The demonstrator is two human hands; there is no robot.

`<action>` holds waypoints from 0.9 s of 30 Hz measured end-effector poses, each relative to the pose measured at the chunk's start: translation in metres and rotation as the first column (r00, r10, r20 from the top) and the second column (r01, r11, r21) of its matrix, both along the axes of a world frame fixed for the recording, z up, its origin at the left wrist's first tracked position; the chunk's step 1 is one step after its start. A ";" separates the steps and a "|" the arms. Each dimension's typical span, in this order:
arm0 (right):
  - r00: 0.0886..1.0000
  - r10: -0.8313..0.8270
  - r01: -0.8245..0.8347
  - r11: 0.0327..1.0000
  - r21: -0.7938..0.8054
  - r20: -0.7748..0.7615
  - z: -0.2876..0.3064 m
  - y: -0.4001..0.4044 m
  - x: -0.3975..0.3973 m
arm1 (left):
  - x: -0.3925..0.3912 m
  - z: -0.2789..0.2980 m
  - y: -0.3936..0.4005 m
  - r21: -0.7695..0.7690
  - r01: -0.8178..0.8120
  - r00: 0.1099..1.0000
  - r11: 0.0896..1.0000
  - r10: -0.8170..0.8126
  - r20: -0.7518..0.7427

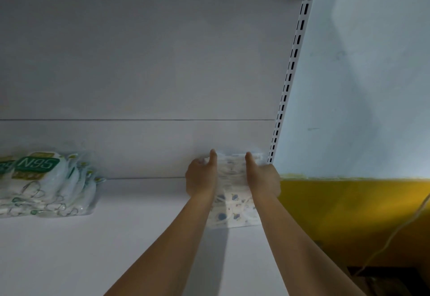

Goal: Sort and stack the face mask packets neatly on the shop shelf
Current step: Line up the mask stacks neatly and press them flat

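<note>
Head view shows your left hand (201,176) and right hand (264,176) clasping a stack of printed mask packets (232,193) from either side, thumbs laid over its top and the other fingers hidden round the edges, so you cannot tell how deep that hold goes. The stack sits between your palms on the white shelf (139,237), pushed towards the back panel (139,63), with the slotted upright (288,79) just beyond your right hand. Well off past your left hand lies a pile of N95 packets (46,184). Slick wrappers will likely slide, so squeezing unevenly could fan the stack or tip its near end off the shelf's right edge.
</note>
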State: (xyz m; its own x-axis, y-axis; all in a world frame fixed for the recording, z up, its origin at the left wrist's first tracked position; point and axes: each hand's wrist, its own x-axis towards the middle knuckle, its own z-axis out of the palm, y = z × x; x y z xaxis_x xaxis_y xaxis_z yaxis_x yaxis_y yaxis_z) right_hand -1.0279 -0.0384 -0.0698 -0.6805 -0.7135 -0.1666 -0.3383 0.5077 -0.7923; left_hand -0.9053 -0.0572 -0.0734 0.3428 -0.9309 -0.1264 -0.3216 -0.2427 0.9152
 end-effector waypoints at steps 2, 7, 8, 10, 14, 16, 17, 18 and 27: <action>0.999 0.017 -0.016 0.999 -0.035 0.052 0.001 0.000 -0.003 | 0.002 -0.004 -0.002 0.012 0.002 1.000 1.000 -0.002 -0.025; 0.974 0.111 -0.094 0.991 -0.094 0.195 -0.003 0.010 -0.017 | 0.012 -0.016 -0.002 0.011 0.075 0.993 0.997 -0.074 -0.093; 0.960 0.145 -0.116 0.985 -0.131 0.238 -0.002 0.015 -0.019 | 0.013 -0.017 0.000 0.005 0.108 0.989 0.994 -0.107 -0.099; 0.927 0.209 -0.148 0.967 -0.210 0.310 -0.004 0.025 -0.023 | 0.016 -0.021 0.005 0.010 0.157 0.981 0.988 -0.155 -0.115; 0.863 0.287 -0.156 0.934 -0.322 0.415 -0.012 0.037 -0.027 | 0.017 -0.019 0.015 -0.007 0.160 0.949 0.987 -0.156 -0.273; 0.850 0.338 -0.159 0.896 -0.414 0.405 -0.013 0.042 -0.026 | 0.015 -0.013 0.019 -0.046 0.184 0.939 0.982 -0.189 -0.289; 0.849 0.361 -0.162 0.873 -0.459 0.387 -0.014 0.045 -0.025 | 0.015 -0.013 0.020 -0.078 0.188 0.936 0.979 -0.203 -0.288; 0.850 0.372 -0.162 0.857 -0.489 0.372 -0.015 0.048 -0.025 | 0.015 -0.015 0.022 -0.096 0.189 0.933 0.977 -0.209 -0.292; 0.786 0.298 -0.100 0.926 -0.365 0.541 -0.020 0.044 -0.029 | 0.016 -0.022 0.028 -0.004 0.222 0.780 0.975 -0.180 -0.599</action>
